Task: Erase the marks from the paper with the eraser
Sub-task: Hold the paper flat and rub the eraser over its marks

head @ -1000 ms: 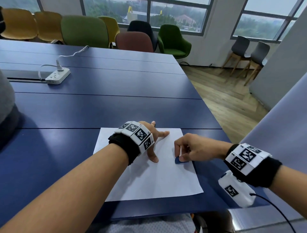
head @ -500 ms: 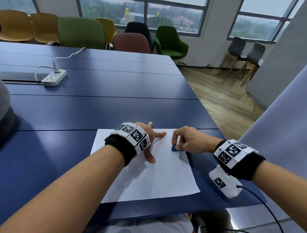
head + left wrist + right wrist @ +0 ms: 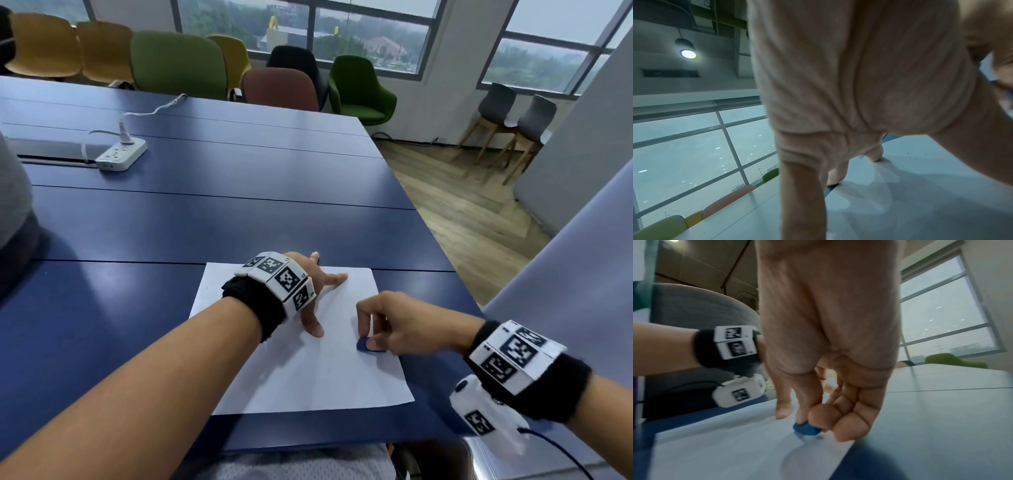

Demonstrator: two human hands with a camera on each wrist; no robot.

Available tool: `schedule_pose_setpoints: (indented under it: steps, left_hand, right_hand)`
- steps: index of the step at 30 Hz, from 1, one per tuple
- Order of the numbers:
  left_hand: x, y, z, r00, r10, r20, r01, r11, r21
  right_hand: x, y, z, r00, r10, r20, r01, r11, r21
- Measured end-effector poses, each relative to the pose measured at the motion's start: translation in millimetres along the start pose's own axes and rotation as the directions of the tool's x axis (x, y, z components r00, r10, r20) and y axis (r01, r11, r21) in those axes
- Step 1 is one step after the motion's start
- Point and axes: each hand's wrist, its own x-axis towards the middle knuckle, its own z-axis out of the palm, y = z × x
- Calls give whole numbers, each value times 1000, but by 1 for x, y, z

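Note:
A white sheet of paper (image 3: 308, 373) lies on the blue table (image 3: 171, 222) near its front edge. My left hand (image 3: 315, 291) presses flat on the paper's upper middle with fingers spread. My right hand (image 3: 383, 325) pinches a small blue eraser (image 3: 368, 344) between thumb and fingertips and holds it down on the paper near its right edge. The right wrist view shows the eraser (image 3: 806, 428) pressed against the paper (image 3: 725, 451). In the left wrist view the spread fingers (image 3: 875, 152) rest on the paper (image 3: 920, 186), where a few tiny dark specks show. No clear marks are visible.
A white power strip (image 3: 121, 154) with a plugged cable sits far left on the table. Several coloured chairs (image 3: 178, 65) line the table's far edge. The table's right edge (image 3: 442, 240) drops to a wooden floor. A grey partition (image 3: 565, 308) stands at the right.
My right hand slid the eraser away along the paper's right side, then back toward me. The left hand stayed pressed on the paper.

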Motion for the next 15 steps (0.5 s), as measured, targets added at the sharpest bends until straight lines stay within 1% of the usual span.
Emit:
schedule_pose_setpoints:
  steps: [1, 2, 5, 6, 8, 11, 12, 13, 15]
  left_hand:
    - [0, 0, 0, 1000, 0, 0, 0, 1000, 0]
    - [0, 0, 0, 1000, -1, 0, 1, 1000, 1]
    - [1, 1, -1, 1000, -2, 0, 2, 1000, 6]
    - [1, 2, -1, 1000, -3, 2, 3, 1000, 7]
    - [1, 1, -1, 1000, -5, 6, 5, 1000, 6]
    - [2, 0, 0, 1000, 0, 7, 0, 1000, -8]
    - [2, 1, -1, 1000, 1, 8, 0, 1000, -8]
    - [2, 1, -1, 1000, -1, 9, 1, 1000, -5]
    - [2, 2, -1, 1000, -5, 7, 5, 1000, 5]
  right_hand:
    - [-2, -2, 0, 1000, -5, 29, 5, 1000, -7]
    - [-1, -3, -2, 1000, 3, 16, -3, 1000, -7]
    - [4, 2, -8, 988, 85, -132, -77, 995, 58]
    - [3, 3, -5, 982, 98, -159, -87, 993, 78]
    - [-3, 0, 3, 988, 75, -136, -67, 995, 68]
    - [-12, -10, 10, 999, 30, -34, -29, 999, 36]
    - [-11, -11, 7, 999, 35, -36, -34, 999, 12]
    - [-8, -9, 3, 997, 43, -64, -44, 999, -12]
    - [-3, -4, -4, 984, 74, -163, -78, 997, -16]
